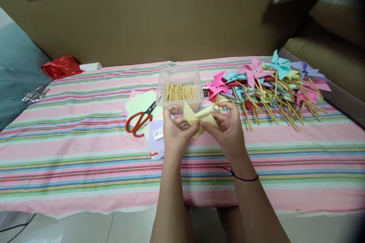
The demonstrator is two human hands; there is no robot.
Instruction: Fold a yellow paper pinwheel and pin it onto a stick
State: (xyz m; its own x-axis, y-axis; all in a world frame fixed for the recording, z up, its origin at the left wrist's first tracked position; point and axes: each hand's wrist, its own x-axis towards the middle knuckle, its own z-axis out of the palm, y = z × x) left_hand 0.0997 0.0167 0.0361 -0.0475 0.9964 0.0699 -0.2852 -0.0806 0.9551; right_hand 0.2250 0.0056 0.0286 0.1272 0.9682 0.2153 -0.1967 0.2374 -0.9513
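Note:
A pale yellow paper pinwheel [189, 114] is held up between both hands, its corners curled in toward the middle. My left hand [178, 127] pinches it from the left, thumb pressed near the centre. From the right, my right hand [227, 125] grips the same paper with its thumb beside the other thumb. Whether a pin sits under the thumbs cannot be seen. Just beyond the hands stands a clear plastic box [180, 72] with many short wooden sticks [181, 92]. To the left lie red-handled scissors [139, 123] on coloured paper sheets [139, 102].
Finished pinwheels [255, 72] on sticks are heaped at the right. A striped cloth [85, 133] covers the surface. At the far left are a red plastic bag [62, 67], a white roll-like item [90, 66] and a shiny clear packet [35, 95]. A brown panel [142, 22] rises behind.

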